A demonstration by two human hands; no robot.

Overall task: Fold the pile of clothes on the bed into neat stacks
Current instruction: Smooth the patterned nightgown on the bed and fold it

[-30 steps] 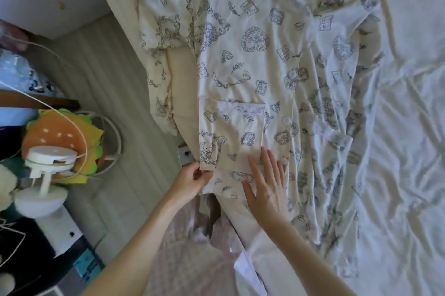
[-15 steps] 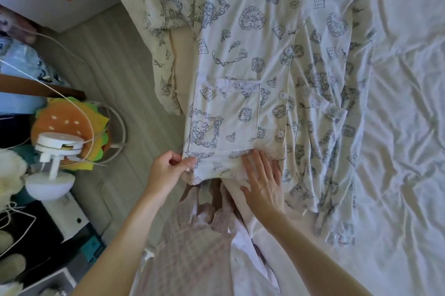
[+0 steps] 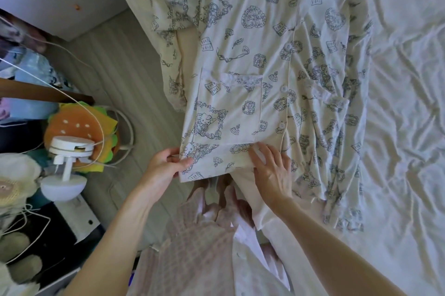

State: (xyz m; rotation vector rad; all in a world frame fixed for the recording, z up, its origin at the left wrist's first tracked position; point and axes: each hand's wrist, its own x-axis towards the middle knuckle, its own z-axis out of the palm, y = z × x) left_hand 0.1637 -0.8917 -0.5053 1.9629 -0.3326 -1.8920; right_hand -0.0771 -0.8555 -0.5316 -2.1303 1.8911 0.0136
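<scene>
- While the left hand point(image 3: 166, 165) pinches the near-left hem corner of the pajama shirt point(image 3: 243, 83) btwn thumb and curled fingers, the right hand point(image 3: 272, 170) lies flat w/ straight fingers pressing the hem just below the pocket point(image 3: 231, 107), holding nothing.
- Both hands sit at the shirt's bottom edge, apart along the hem; left one at the bed's side edge, right one nearer the button placket point(image 3: 286, 93).
- Shirt lies spread front-up on the bed point(image 3: 404, 127); long axis runs straight away from the person, collar at the far end, hem at the fingers.
- Key relation: whole garment extends away from the fingers, so a hem-to-collar fold would go forward along that axis. Left hand has the only real grip; right hand prob. needs to pinch too first.
- Right half of shirt looks rumpled and bunched towards the sheet; likely needs smoothing.
- Left sleeve point(image 3: 168, 30) droops over the bed edge towards the floor point(image 3: 115, 59).
- Pink checked fabric point(image 3: 199, 247) sits below the hands, close to the person.
- Beside the bed: white lamp point(image 3: 67, 165), burger-shaped cushion point(image 3: 81, 127).
</scene>
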